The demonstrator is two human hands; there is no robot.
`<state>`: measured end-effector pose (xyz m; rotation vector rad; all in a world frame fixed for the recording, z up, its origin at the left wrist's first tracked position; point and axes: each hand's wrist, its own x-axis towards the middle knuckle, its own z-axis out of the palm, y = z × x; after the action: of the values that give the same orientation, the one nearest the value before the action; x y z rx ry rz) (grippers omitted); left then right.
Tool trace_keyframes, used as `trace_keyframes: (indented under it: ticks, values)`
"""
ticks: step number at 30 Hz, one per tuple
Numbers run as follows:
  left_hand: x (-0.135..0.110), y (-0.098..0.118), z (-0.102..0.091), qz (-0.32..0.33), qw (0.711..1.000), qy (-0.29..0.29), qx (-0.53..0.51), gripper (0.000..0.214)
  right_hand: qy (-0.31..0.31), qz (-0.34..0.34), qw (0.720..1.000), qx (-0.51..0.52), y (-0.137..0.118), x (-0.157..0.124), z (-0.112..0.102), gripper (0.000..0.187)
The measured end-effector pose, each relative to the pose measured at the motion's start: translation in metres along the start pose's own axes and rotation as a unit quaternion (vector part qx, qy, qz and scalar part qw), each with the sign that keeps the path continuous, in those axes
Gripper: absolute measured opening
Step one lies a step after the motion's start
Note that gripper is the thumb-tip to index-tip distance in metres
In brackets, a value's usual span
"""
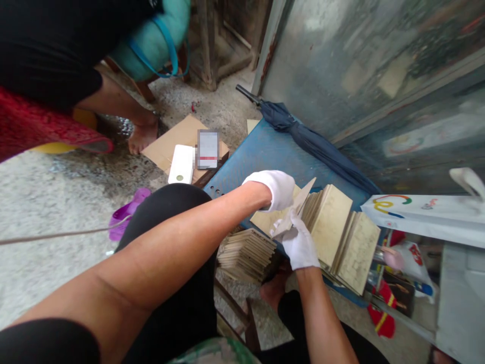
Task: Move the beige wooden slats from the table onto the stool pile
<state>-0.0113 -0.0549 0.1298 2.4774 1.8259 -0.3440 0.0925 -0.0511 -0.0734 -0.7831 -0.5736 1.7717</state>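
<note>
Both my hands wear white gloves. My left hand [276,188] and my right hand [300,244] together grip one thin beige card sheet [299,206], held tilted above the blue board [265,151]. Just right of the sheet, a row of similar beige sheets [343,237] leans on edge on the board. A flat stack of beige sheets [246,255] lies below my left hand, near my knee.
A folded dark umbrella [314,144] lies along the board's far edge by a metal wall. Another person's bare foot [142,135] stands on the floor beside cardboard [178,139] with a white box [182,164]. A white paper bag [424,215] is at right.
</note>
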Motion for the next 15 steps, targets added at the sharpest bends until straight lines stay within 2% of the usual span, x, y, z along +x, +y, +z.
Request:
trace_keyframes:
  ticks: [4,8,11,13,15]
  values:
    - [0.002,0.006,0.002,0.010,1.000,-0.001,-0.015,0.052,-0.028,-0.076,0.996,-0.028,0.003,-0.044,0.005,0.049]
    - [0.004,0.009,0.004,-0.002,0.993,-0.042,-0.108,0.064,0.009,-0.142,0.981,-0.131,0.021,-0.067,0.008,0.089]
    - [0.005,0.010,0.006,-0.016,0.976,-0.075,-0.206,0.063,0.013,-0.158,0.969,-0.188,0.033,-0.074,0.011,0.110]
    - [0.005,0.011,0.005,-0.028,0.965,-0.086,-0.246,0.057,0.018,-0.153,0.967,-0.202,0.036,-0.078,0.014,0.116]
    - [0.002,0.012,0.004,-0.018,0.967,-0.085,-0.241,0.052,0.020,-0.144,0.971,-0.188,0.034,-0.083,0.013,0.116]
